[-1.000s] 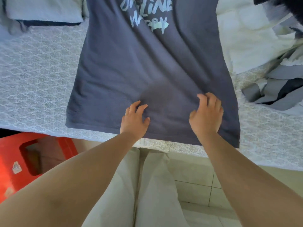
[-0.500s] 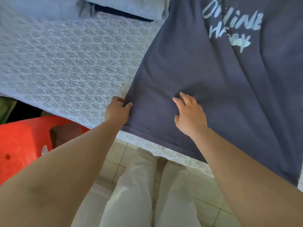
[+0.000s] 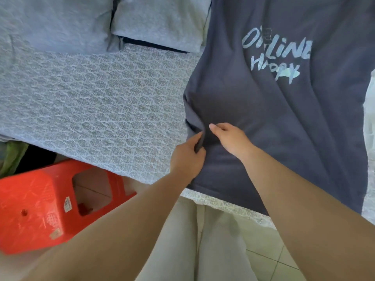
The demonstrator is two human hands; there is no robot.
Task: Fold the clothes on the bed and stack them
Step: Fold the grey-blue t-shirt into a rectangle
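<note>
Pinching the left side edge of the dark T-shirt (image 3: 274, 122), spread print-up on the bed (image 3: 97, 106), the left hand (image 3: 187, 157) lifts it for folding while the right hand (image 3: 231, 136), fingers relaxed, anchors the cloth.

A dark navy cotton t-shirt (image 3: 274, 122) with pale blue brush-style lettering lies flat on the right half of the frame, spread over a grey-white bedspread (image 3: 97, 110) with a floral lace pattern. The left hand (image 3: 187, 157) is pinching the shirt's left edge near the hem, so a bit of fabric is lifted into a fold. The right hand (image 3: 231, 138) rests on the shirt just beside it, fingers loosely bent and pointing left. Upper left there are folded light grey garments (image 3: 158, 21) stacked on the bed. Lower left, an orange-red plastic stool (image 3: 40, 211) sits on the floor, tipped at an angle. Beige trousers and pale floor tiles (image 3: 269, 260) show along the bottom.
</note>
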